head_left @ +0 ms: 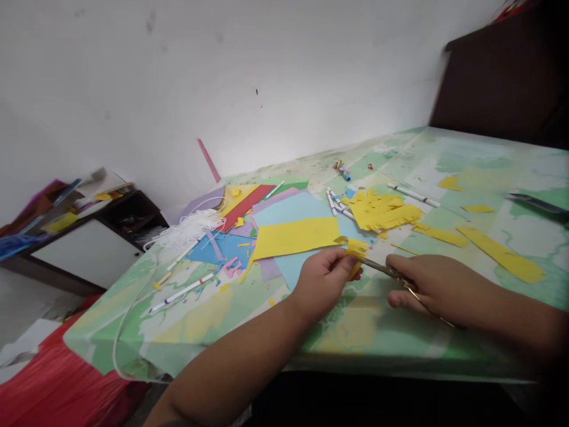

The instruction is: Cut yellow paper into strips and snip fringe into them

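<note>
Nearest the camera, my left forearm crosses the front edge of the table point(249, 320), which is covered with a green and yellow patterned sheet. My left hand point(320, 279) pinches a small yellow paper piece point(357, 248) between thumb and fingertips, holding it just above the tabletop. My right hand point(433, 286) is clenched around the handles of gold-coloured scissors point(383, 270); the blades point left and their tips meet the yellow paper piece beside my left fingers. Whether the blades are parted or closed at the paper cannot be told. Just behind the left hand lies a yellow paper sheet point(297, 236), resting on light blue paper sheets point(293, 207). Further back, a pile of fringed yellow paper point(381, 210) lies near several white marker pens point(333, 203). To the right of the right hand, long yellow paper strips point(502, 254) lie flat on the table, well apart from the scissors. At the left of the table, a red paper strip point(246, 207), a tangle of white string point(189, 228) and more white pens point(182, 292) lie among small paper offcuts.
</note>
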